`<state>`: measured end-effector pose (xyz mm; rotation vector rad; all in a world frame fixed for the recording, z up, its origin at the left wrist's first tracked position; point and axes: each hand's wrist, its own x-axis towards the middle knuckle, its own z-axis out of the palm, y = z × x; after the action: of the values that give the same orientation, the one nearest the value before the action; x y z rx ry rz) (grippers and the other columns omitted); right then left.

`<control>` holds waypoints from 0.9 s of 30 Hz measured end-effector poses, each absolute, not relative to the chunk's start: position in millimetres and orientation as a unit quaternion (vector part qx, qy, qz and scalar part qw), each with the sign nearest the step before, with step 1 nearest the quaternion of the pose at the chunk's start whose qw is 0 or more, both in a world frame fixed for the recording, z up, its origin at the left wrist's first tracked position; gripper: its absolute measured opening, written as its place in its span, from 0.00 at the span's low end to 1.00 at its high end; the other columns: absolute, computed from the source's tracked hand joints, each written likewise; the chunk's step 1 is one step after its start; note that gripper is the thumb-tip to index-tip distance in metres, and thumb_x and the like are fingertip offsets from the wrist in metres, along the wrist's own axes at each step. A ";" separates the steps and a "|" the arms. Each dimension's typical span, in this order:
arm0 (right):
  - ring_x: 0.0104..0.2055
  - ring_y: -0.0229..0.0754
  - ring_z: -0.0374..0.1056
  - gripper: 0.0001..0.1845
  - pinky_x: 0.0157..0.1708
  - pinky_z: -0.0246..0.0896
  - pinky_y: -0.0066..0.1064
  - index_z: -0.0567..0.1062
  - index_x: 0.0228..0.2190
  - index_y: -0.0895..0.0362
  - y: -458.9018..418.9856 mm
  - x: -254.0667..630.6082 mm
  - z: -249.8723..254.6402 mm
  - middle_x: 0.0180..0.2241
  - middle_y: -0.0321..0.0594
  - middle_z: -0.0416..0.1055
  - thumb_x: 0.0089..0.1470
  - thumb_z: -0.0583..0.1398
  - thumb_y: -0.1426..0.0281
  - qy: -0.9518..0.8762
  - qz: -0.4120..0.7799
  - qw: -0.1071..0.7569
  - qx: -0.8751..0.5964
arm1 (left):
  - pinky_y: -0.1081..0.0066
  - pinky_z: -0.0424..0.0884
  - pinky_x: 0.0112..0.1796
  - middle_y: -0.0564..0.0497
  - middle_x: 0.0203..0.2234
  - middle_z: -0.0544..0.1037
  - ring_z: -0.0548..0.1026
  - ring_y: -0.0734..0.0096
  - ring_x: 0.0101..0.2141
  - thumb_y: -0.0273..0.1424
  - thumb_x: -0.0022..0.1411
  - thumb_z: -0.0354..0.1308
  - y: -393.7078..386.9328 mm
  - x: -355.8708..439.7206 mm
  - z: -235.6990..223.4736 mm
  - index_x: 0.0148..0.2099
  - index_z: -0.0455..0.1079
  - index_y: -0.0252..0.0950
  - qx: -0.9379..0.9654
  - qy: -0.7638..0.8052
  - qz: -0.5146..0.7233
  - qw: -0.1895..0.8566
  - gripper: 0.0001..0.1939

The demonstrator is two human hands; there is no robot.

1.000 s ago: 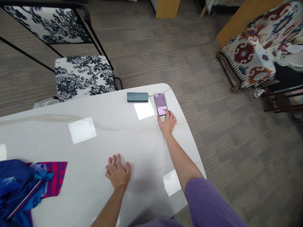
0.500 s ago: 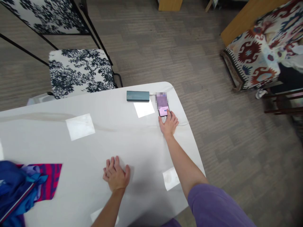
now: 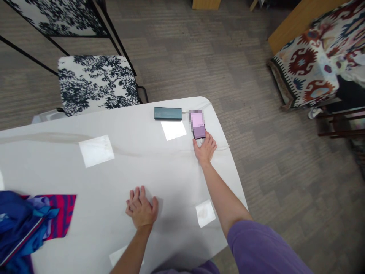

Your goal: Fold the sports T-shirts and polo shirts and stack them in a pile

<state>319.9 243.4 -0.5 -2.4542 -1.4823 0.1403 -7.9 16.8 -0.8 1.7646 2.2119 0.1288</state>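
A smartphone (image 3: 199, 132) with a lit pink and purple screen, partly pixelated, lies near the far right corner of the white table (image 3: 159, 171). My right hand (image 3: 207, 148) rests at its near edge, fingers apart, with a fingertip beside the lower right corner of the screen. A white cable (image 3: 222, 148) runs from the phone's near end under that hand toward the table's right edge. Left of the phone sits a teal power bank (image 3: 168, 113) with a cable at its right end. My left hand (image 3: 142, 208) lies flat on the tabletop, fingers spread, holding nothing.
Crumpled blue and pink cloth (image 3: 28, 224) lies at the table's left. A chair with a black-and-white patterned seat (image 3: 97, 85) stands beyond the far edge. At the far right is a seat with a patterned cover (image 3: 305, 72), where part of a person shows.
The phone's screen has changed: its lower part turned from bright pink to darker purple. My right index fingertip has drawn back from the screen to the phone's edge. My left hand stays on the table.
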 end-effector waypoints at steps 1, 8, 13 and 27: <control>0.65 0.64 0.60 0.45 0.67 0.54 0.59 0.61 0.75 0.59 243.2 320.0 -0.3 0.71 0.61 0.65 0.69 0.57 0.45 -0.512 0.050 0.135 -0.847 | 0.41 0.39 0.76 0.29 0.77 0.59 0.48 0.43 0.80 0.42 0.77 0.53 16.8 -7.8 -0.3 0.81 0.53 0.28 0.614 0.772 0.046 0.158 0.39; 0.65 0.63 0.60 0.43 0.67 0.55 0.58 0.60 0.75 0.58 242.4 321.5 0.6 0.71 0.60 0.64 0.71 0.55 0.45 -0.514 0.056 0.131 -0.846 | 0.38 0.39 0.76 0.27 0.77 0.58 0.48 0.39 0.79 0.40 0.75 0.55 19.7 -5.4 4.5 0.81 0.52 0.28 0.602 0.776 0.046 0.183 0.41; 0.65 0.64 0.61 0.43 0.67 0.55 0.58 0.61 0.74 0.60 241.5 319.9 0.5 0.70 0.62 0.66 0.71 0.54 0.45 -0.515 0.043 0.134 -0.846 | 0.41 0.39 0.77 0.28 0.76 0.61 0.49 0.43 0.79 0.41 0.77 0.52 24.5 0.9 13.4 0.80 0.55 0.27 0.597 0.782 0.060 0.166 0.37; 0.66 0.61 0.64 0.39 0.67 0.55 0.59 0.61 0.70 0.59 228.9 320.9 -9.7 0.65 0.62 0.68 0.73 0.52 0.45 -0.489 0.025 0.249 -0.835 | 0.40 0.43 0.77 0.32 0.77 0.61 0.52 0.44 0.79 0.43 0.77 0.53 16.5 -15.0 -3.6 0.82 0.52 0.33 0.613 0.772 0.066 0.155 0.40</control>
<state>320.9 228.9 -9.7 -2.2756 -1.3329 0.0685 -15.0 16.5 -3.6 1.7564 2.2106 0.1892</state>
